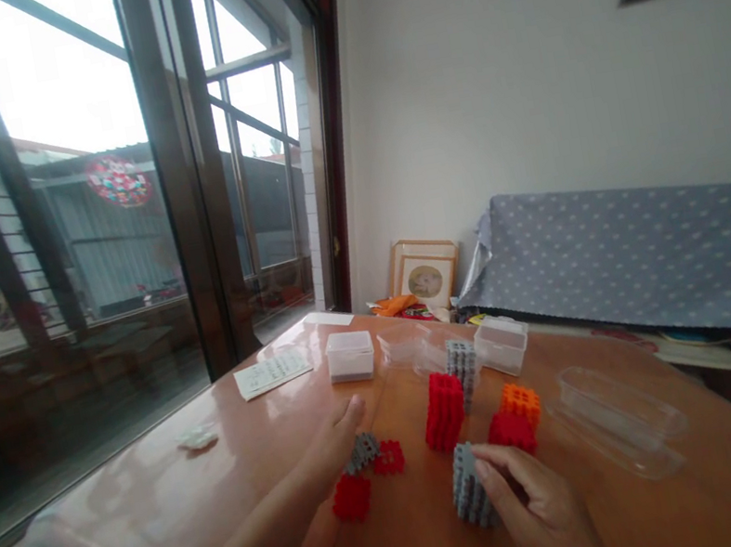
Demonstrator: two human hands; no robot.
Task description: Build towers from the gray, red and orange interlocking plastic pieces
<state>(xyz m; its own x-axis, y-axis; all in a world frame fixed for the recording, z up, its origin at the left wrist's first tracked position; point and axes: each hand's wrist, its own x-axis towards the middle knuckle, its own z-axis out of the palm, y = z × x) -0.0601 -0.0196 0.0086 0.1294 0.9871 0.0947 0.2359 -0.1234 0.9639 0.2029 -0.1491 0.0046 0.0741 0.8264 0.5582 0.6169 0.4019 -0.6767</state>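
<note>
My right hand (543,501) pinches the top of an upright stack of grey notched plastic pieces (469,486) on the table, thumb and fingers at its right side. My left hand (337,434) reaches in with fingers stretched out, its far fingers partly hidden. Close beside it lie grey notched pieces (363,451), a flat red notched piece (389,458) and another red piece (352,497). Beyond my right hand stand a tall red stack (443,411) and a second grey stack (463,367). A lower red stack (511,432) touches an orange one (521,401).
Two clear lidded boxes, one on the left (350,356) and one on the right (502,346), stand toward the back. Clear plastic trays (618,422) lie at right. A printed sheet (275,372) and a small pale packet (197,438) are at left, near the window.
</note>
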